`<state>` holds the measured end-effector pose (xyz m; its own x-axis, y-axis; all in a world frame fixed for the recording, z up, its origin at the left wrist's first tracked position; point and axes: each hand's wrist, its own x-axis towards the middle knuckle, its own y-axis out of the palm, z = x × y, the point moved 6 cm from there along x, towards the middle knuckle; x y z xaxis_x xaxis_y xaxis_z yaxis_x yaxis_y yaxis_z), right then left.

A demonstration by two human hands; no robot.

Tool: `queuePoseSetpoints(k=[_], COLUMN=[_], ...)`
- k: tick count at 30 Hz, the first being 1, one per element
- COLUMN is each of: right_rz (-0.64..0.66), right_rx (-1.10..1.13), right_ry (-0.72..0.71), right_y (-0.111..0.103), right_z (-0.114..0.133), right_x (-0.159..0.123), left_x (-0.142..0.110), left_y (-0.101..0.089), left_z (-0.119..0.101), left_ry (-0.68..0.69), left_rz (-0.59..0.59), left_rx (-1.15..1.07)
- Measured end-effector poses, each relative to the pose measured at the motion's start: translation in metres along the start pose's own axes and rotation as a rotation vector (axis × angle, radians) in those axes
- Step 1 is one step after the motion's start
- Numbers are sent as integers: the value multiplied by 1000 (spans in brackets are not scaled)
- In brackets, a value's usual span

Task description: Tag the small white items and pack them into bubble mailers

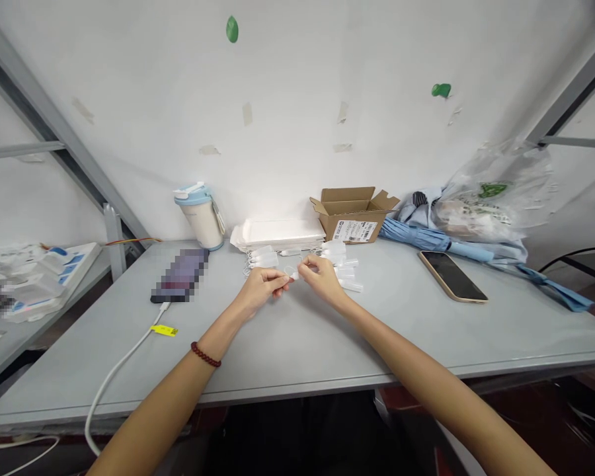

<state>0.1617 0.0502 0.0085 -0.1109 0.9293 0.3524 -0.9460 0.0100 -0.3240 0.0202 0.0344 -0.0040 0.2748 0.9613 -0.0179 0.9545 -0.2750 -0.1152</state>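
Note:
My left hand (262, 289) and my right hand (322, 277) meet over the middle of the table, fingers pinched. Between their fingertips is a small white piece with a thin pale loop (288, 270); its exact kind is too small to make out. Just beyond my left hand lies a group of small white pieces with thin cords (262, 256). Behind my right hand sit similar white pieces (333, 250), and several clear-ended ones (351, 285) stick out to its right. My right hand partly hides these.
Against the wall are a stack of white packets (282, 231), an open cardboard box (354, 215) and a tumbler (201, 218). A cabled phone (181, 274) lies left, another phone (453, 276) right. Behind that are a folded blue umbrella (441, 241) and a plastic bag (496, 198).

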Motion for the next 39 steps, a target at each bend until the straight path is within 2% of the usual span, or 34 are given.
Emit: queuePoseSetpoints(k=[9, 15, 18, 21, 25, 29, 34, 36, 39], right_rz=[1, -14, -16, -42, -88, -71, 34, 55, 4], right_rx=[105, 134, 140, 164, 225, 246, 129, 48, -139], right_ry=[57, 43, 43, 70, 119, 122, 62, 16, -87], right_y=[-4, -6, -7, -12, -22, -18, -4, -3, -10], right_z=[4, 5, 3, -3, -9, -8, -3, -4, -8], right_x=[5, 10, 10, 11, 13, 12, 8, 8, 12], left_x=[1, 4, 4, 5, 7, 6, 4, 6, 8], left_y=[-4, -6, -7, -16, -31, -22, -6, -12, -39], left_z=[-12, -13, -11, -7, -3, -4, -6, -6, -8], left_ry=[7, 24, 19, -3, -19, -35, -24, -18, -31], left_rz=[-24, -53, -32, -11, -66, -52, 2, -14, -137], left_rx=[-28, -46, -59, -96, -160, -106, -53, -38, -20])
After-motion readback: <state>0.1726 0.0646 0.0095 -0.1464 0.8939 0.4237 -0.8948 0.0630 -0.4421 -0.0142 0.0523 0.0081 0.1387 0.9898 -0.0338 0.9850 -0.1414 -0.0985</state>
